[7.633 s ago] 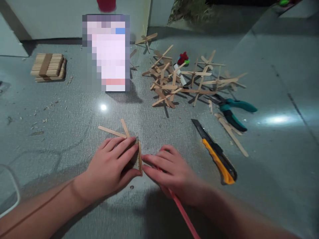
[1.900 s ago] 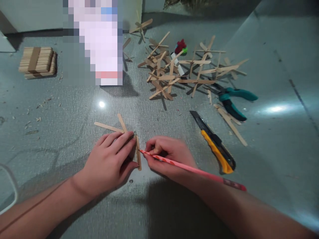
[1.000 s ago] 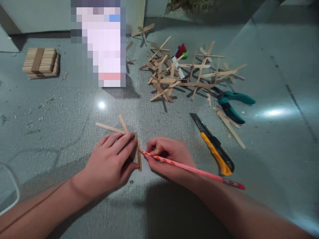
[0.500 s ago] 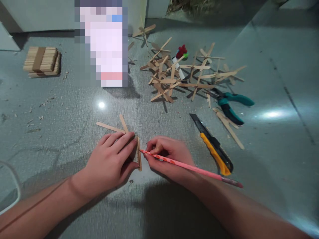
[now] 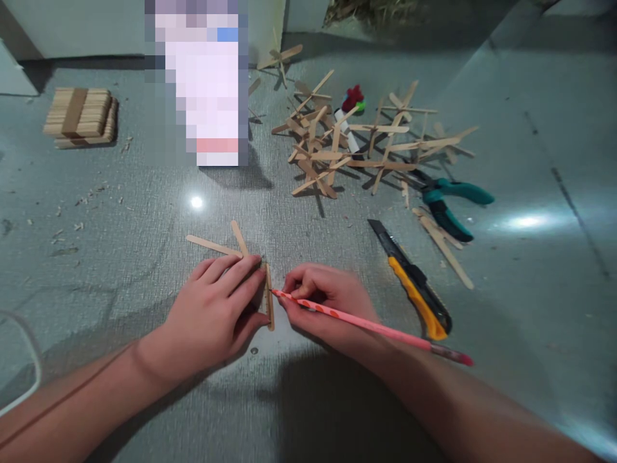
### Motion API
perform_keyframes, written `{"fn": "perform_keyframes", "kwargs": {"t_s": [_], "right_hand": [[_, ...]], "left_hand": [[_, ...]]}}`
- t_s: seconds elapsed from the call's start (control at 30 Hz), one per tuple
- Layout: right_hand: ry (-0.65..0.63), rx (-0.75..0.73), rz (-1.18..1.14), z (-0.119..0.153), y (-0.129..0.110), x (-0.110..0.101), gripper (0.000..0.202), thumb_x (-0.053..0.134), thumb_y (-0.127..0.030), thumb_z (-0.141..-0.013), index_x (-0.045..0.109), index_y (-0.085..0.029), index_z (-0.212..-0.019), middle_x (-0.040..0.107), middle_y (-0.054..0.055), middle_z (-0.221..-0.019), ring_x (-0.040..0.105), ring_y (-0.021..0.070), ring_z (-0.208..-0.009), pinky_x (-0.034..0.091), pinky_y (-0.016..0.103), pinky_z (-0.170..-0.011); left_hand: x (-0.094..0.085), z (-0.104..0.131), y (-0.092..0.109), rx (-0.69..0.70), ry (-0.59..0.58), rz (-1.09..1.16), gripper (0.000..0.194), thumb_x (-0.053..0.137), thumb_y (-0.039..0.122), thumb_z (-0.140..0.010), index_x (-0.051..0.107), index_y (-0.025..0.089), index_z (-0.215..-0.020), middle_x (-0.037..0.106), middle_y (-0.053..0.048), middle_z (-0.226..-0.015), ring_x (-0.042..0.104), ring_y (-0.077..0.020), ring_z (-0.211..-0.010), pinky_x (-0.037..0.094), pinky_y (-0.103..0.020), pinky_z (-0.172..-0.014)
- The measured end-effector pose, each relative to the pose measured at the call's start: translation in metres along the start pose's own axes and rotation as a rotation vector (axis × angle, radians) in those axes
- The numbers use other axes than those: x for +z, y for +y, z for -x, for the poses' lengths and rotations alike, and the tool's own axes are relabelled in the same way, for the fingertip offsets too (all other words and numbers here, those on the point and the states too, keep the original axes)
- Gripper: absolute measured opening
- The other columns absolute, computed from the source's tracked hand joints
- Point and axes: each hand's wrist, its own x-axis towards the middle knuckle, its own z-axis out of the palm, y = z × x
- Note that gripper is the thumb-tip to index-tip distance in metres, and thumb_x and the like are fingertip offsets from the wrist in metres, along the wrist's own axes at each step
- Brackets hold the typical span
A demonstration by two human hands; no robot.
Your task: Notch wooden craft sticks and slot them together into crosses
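Observation:
In the head view, my right hand (image 5: 328, 299) grips a pink pencil (image 5: 359, 319) with darker spots. Its tip touches a craft stick (image 5: 270, 297) that lies lengthwise on the floor. My left hand (image 5: 222, 305) holds that stick down from the left, with thumb and fingertips along its edge. A narrow strip with small marks shows beside the stick; the hand hides most of it. Beyond the left fingers two more craft sticks, one slanting left (image 5: 212, 245) and one more upright (image 5: 238, 236), reach partly under the hand.
A yellow-and-black box cutter (image 5: 414, 289) lies right of my right hand, with teal-handled pliers (image 5: 446, 199) behind it. Several crossed craft-stick pieces (image 5: 332, 155) are heaped at the back. A banded bundle of sticks (image 5: 80, 116) lies far left. A blurred-out block (image 5: 212, 90) stands behind.
The pencil's eraser end has shifted slightly right and down while its tip stays on the stick. My left hand holds still.

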Motion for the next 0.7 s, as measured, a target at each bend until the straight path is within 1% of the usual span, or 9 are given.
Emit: {"fn": "perform_keyframes", "kwargs": {"t_s": [0.17, 0.37, 0.7], "right_hand": [[-0.05, 0.003, -0.03, 0.0, -0.0011, -0.0021, 0.03, 0.071, -0.009, -0.083, 0.05, -0.024, -0.067, 0.072, -0.003, -0.075, 0.064, 0.0118, -0.064, 0.047, 0.025, -0.059], [-0.016, -0.01, -0.005, -0.0007, -0.0017, -0.0016, 0.031, 0.07, -0.01, -0.084, 0.048, -0.024, -0.066, 0.072, -0.003, -0.076, 0.064, 0.0111, -0.065, 0.048, 0.024, -0.06], [-0.048, -0.015, 0.0, 0.0021, 0.0009, -0.0004, 0.033, 0.07, -0.011, -0.085, 0.047, -0.024, -0.066, 0.072, -0.004, -0.075, 0.058, 0.01, -0.06, 0.044, 0.025, -0.056]], "left_hand": [[-0.0004, -0.0003, 0.0002, 0.008, 0.001, 0.001, 0.047, 0.06, 0.041, -0.106, 0.067, 0.007, -0.139, 0.069, -0.019, -0.148, 0.065, -0.0387, -0.127, 0.055, -0.055, -0.102], [-0.0007, -0.0003, 0.0005, 0.009, 0.004, -0.007, 0.047, 0.059, 0.04, -0.106, 0.068, 0.007, -0.138, 0.069, -0.02, -0.146, 0.065, -0.0387, -0.126, 0.055, -0.055, -0.101], [-0.0001, -0.0006, 0.0003, 0.007, 0.007, -0.012, 0.048, 0.059, 0.041, -0.106, 0.068, 0.007, -0.139, 0.069, -0.02, -0.147, 0.065, -0.0384, -0.127, 0.056, -0.055, -0.101]]}}
